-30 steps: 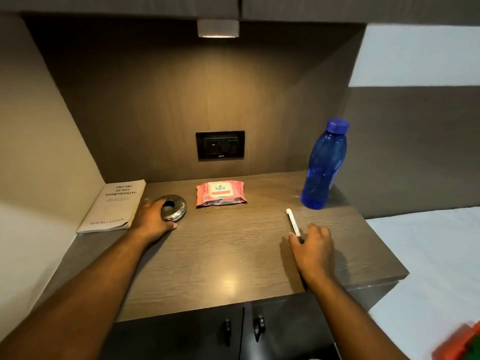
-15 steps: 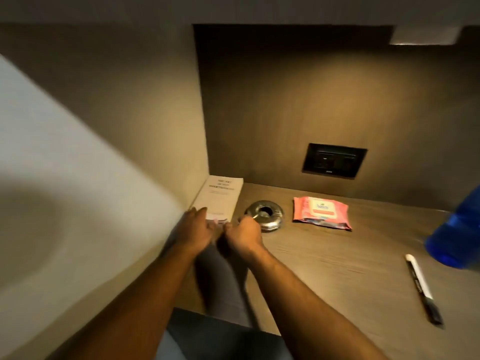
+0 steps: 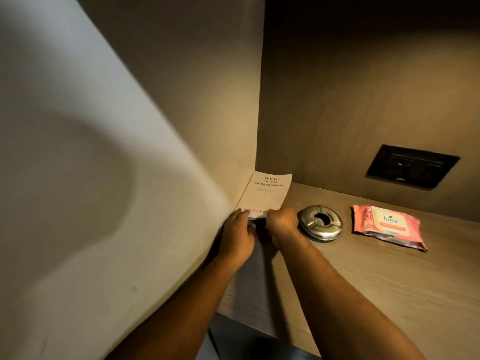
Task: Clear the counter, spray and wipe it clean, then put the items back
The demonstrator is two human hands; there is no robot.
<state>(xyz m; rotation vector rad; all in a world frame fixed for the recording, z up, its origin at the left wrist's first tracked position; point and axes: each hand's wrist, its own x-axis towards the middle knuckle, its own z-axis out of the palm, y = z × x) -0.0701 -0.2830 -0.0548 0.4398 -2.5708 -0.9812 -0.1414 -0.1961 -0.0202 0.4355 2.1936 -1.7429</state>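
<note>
A white paperback book (image 3: 267,193) lies in the far left corner of the wooden counter (image 3: 376,281), against the side wall. My left hand (image 3: 237,233) and my right hand (image 3: 281,223) both grip the book's near edge, fingers curled round it, and that edge looks slightly raised. Just right of my right hand sits a round metal ashtray (image 3: 320,226). Further right lies a pink pack of wet wipes (image 3: 388,229).
A pale side wall (image 3: 104,178) closes off the left. A wood back panel carries a black power socket (image 3: 411,166). The counter's front edge runs across the lower middle, with dark cabinet below.
My view swung left; the blue bottle and the pen have left the frame. My left hand moved off the ashtray and my right off the pen; both now grip the book's near edge.
</note>
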